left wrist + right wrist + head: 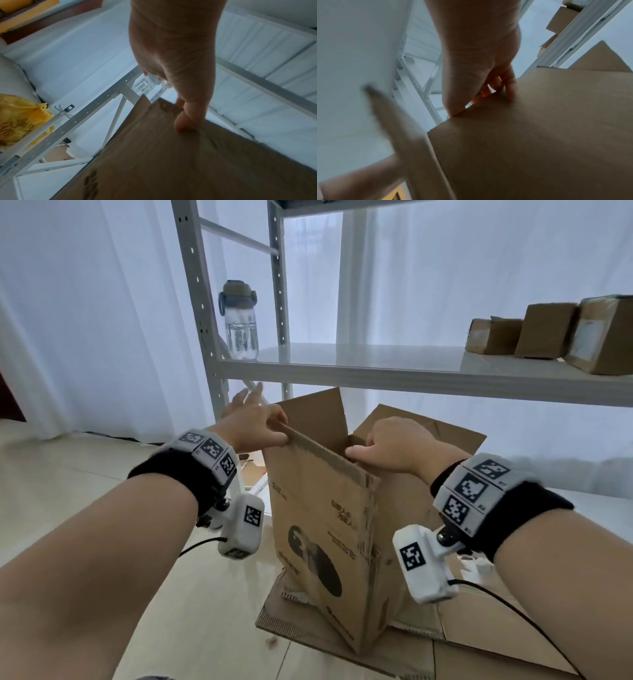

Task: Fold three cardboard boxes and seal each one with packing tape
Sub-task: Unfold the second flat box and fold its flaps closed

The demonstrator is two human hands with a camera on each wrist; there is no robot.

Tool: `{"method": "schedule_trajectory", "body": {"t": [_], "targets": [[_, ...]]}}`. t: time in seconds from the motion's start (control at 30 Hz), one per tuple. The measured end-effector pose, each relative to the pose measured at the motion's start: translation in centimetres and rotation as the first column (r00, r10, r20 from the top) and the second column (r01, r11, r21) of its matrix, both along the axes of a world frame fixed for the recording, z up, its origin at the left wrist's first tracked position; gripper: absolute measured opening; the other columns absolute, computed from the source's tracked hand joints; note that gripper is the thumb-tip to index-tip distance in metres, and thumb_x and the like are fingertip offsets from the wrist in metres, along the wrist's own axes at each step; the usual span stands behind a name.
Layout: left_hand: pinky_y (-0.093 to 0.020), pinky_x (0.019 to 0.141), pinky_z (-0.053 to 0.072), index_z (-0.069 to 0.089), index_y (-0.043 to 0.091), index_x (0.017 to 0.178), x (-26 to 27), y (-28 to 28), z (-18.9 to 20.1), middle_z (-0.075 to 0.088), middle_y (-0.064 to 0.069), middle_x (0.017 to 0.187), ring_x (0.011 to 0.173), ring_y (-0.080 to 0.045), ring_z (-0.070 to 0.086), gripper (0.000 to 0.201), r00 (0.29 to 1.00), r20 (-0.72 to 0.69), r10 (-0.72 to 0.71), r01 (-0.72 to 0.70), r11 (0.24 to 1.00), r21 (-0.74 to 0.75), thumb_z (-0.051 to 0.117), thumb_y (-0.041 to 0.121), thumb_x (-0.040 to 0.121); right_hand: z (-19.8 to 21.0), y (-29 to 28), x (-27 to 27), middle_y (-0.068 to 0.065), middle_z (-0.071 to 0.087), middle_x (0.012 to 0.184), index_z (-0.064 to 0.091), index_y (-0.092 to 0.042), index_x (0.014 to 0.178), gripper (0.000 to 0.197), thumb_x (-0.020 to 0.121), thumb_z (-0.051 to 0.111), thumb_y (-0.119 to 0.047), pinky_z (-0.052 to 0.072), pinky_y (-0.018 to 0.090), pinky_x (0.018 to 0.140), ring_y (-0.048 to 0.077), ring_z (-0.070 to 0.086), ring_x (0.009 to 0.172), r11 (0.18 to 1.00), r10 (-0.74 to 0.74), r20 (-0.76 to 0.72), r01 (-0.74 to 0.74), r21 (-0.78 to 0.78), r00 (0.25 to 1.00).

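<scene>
Both hands grip the top of an upright cardboard box (318, 529) in the head view: the left hand (255, 424) pinches the near panel's upper left corner, thumb on the outer face and at least one finger curled over the edge, while other fingers stretch forward past it; the right hand (394, 448) curls over the upper edge at the right corner, knuckles up. The box stands half-opened, top flaps up, on flattened cardboard sheets (462, 642) spread over the pale floor (68, 491), a dark round print on its near face. Each wrist carries a black band with coded white tags and a small white camera. Behind rises a grey metal shelving rack (359, 368); a clear water bottle (239, 323) stands at the left end of its shelf, and three closed brown boxes (548, 333) sit at the right end. White curtains (85, 320) hang behind.

Seen from the left wrist, the left hand (176, 60) reaches down to the box (171, 162), its thumb (183, 121) pressed on the brown panel near the top edge. The rack (85, 112) and water bottle (144, 86) show beyond, and a yellow plastic bag (20, 119) lies at the left.

From the right wrist, the right hand (479, 60) closes on the box (530, 142), fingers (510, 88) wrapped over its edge. The picture is blurred; the rack (423, 88) and the shelved boxes (559, 23) appear behind.
</scene>
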State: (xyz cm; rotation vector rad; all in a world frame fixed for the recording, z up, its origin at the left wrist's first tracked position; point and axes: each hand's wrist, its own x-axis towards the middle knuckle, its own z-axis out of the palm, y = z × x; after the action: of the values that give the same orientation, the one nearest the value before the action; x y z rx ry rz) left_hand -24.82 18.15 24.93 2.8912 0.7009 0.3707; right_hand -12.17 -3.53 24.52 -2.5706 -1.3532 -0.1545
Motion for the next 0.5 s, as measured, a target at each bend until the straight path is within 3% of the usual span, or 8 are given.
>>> {"method": "schedule_trajectory", "body": {"t": [0.07,0.1,0.17,0.23,0.3,0.37,0.43,0.5], "targets": [[-0.048,0.118,0.011,0.059,0.038,0.109,0.6,0.6,0.8,0.000,-0.010,0.159,0.146,-0.033,0.005,0.044,0.997,-0.073,-0.019,0.007,0.988,-0.155,0.068,0.053,0.068,0.5,-1.3,0.8,-0.001,0.031,0.047,0.034,-0.012,0.047,0.051,0.085,0.055,-0.037,0.031,0.031,0.055,0.014,0.029,0.046,0.996,0.009,-0.078,-0.002,0.086,0.997],[-0.042,0.115,0.021,0.060,0.032,0.111,0.9,0.8,1.0,0.012,-0.012,0.155,0.141,-0.031,0.021,0.051,0.994,-0.090,-0.057,0.035,0.973,-0.230,0.069,0.056,0.067,0.4,-2.0,1.3,0.000,0.031,0.048,0.034,-0.011,0.047,0.048,0.083,0.056,-0.034,0.031,0.032,0.055,0.014,0.029,0.047,0.985,0.015,-0.118,0.006,0.171,0.993],[-0.029,0.090,0.041,0.063,0.017,0.105,1.3,1.0,1.0,0.049,-0.009,0.123,0.111,-0.021,0.049,0.068,0.987,-0.052,-0.150,0.125,0.936,-0.329,0.074,0.065,0.058,-0.4,-3.3,2.3,0.004,0.041,0.060,0.044,-0.003,0.049,0.045,0.082,0.059,-0.029,0.032,0.026,0.058,0.013,0.038,0.059,0.932,-0.013,-0.148,0.066,0.357,0.989],[-0.028,0.071,0.042,0.063,0.015,0.086,1.7,0.9,0.4,0.060,-0.004,0.087,0.083,-0.019,0.055,0.060,0.979,0.034,-0.202,0.202,0.930,-0.307,0.077,0.065,0.057,-1.3,-4.5,3.4,0.003,0.049,0.085,0.057,0.002,0.060,0.035,0.082,0.063,-0.025,0.033,0.021,0.068,0.009,0.044,0.082,0.875,-0.072,-0.186,0.151,0.460,0.980],[-0.026,0.063,0.038,0.060,0.016,0.073,2.0,0.3,-0.1,0.055,-0.002,0.073,0.071,-0.017,0.050,0.035,0.968,0.094,-0.231,0.248,0.937,-0.248,0.078,0.046,0.072,-1.7,-5.5,4.1,0.003,0.045,0.106,0.063,-0.009,0.072,0.014,0.078,0.067,-0.022,0.039,0.026,0.082,0.012,0.044,0.099,0.862,-0.121,-0.232,0.218,0.458,0.965],[-0.024,0.060,0.036,0.062,0.014,0.076,2.1,-0.7,-0.2,0.053,-0.001,0.071,0.066,-0.014,0.048,0.026,0.963,0.093,-0.251,0.265,0.942,-0.204,0.075,0.036,0.078,-0.9,-6.4,4.3,0.006,0.051,0.108,0.061,-0.019,0.080,0.009,0.074,0.067,-0.022,0.047,0.033,0.083,0.020,0.049,0.101,0.886,-0.182,-0.238,0.264,0.381,0.954],[-0.023,0.060,0.036,0.067,0.009,0.088,1.9,-1.5,0.0,0.056,0.000,0.071,0.066,-0.012,0.049,0.028,0.967,0.055,-0.249,0.254,0.954,-0.156,0.073,0.035,0.081,0.3,-7.2,3.9,0.009,0.059,0.104,0.062,-0.016,0.092,0.013,0.080,0.060,-0.014,0.051,0.036,0.081,0.024,0.056,0.098,0.915,-0.244,-0.220,0.299,0.271,0.945],[-0.024,0.061,0.037,0.071,0.007,0.094,1.8,-1.9,0.1,0.062,-0.004,0.076,0.070,-0.015,0.053,0.032,0.973,0.015,-0.228,0.229,0.968,-0.102,0.073,0.037,0.081,1.7,-8.1,2.9,0.012,0.063,0.102,0.063,-0.006,0.104,0.019,0.089,0.051,-0.008,0.057,0.038,0.078,0.025,0.065,0.087,0.913,-0.288,-0.292,0.354,0.204,0.912]]}}
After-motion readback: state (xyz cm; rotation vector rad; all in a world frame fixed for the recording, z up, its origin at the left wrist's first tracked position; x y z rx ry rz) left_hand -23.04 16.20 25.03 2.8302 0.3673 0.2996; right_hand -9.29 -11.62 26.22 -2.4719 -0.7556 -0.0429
